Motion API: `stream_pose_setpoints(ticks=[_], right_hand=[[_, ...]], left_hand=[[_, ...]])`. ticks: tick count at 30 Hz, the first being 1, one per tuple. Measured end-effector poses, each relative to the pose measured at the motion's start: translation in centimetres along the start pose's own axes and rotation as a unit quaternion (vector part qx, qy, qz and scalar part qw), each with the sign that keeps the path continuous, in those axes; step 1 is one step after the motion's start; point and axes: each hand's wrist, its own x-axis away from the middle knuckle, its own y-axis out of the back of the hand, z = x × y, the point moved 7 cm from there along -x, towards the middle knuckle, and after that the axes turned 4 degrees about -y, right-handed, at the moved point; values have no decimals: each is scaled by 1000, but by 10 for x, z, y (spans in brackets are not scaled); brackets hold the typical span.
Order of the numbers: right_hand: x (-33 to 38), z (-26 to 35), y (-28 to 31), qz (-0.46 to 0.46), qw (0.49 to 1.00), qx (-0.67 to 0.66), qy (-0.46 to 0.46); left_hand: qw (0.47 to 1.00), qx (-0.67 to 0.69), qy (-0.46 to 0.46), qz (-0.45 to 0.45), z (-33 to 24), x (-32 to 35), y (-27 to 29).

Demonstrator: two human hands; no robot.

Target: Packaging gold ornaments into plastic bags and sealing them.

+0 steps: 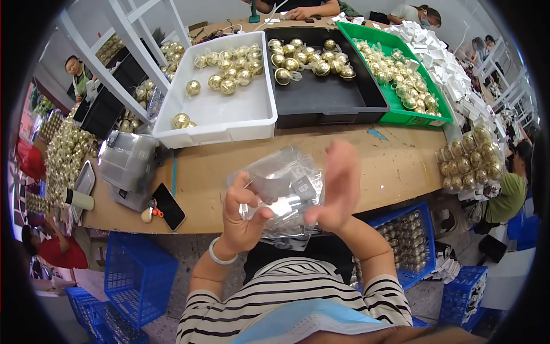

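A crinkled clear plastic package (281, 183) with a small printed label is in front of me at the table's near edge. My left hand (240, 212) is closed on its left side, fingers curled and thumb in front. My right hand (341, 186) is at its right side, slightly blurred, with the fingers stretched upward and the thumb apart, close to the package edge. Whether that thumb touches the plastic, I cannot tell. Beyond my hands stand a white tray (229, 136), a black tray (326, 117) and a green tray (409, 119), each with gold ball ornaments.
On the left lie clear plastic shells (129, 163), a dark phone (167, 207) and a tumbler (79, 199). To the right, a clear pack of gold balls (471, 159) stands beside piled white cards (441, 66). Blue crates (140, 278) are on the floor. Other people work around.
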Motion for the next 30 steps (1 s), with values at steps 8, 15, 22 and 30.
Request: stream_pose_setpoints(ticks=[8,15,22,30], right_hand=[[0,-17,-20,333,942,39,23],[7,-8,-30,400,897,162,99],[-7,-9,-34,437,877,47,-196],[4,-28,-26,399,738,-140,-526]], left_hand=[[977,-177,-92,-75,-30,-23,9],[980,-135,-139,-41,-31,-20,12],[965,-233,-118,30,-46,-30,3],[985,-163,-34,38,-48,-41,7]])
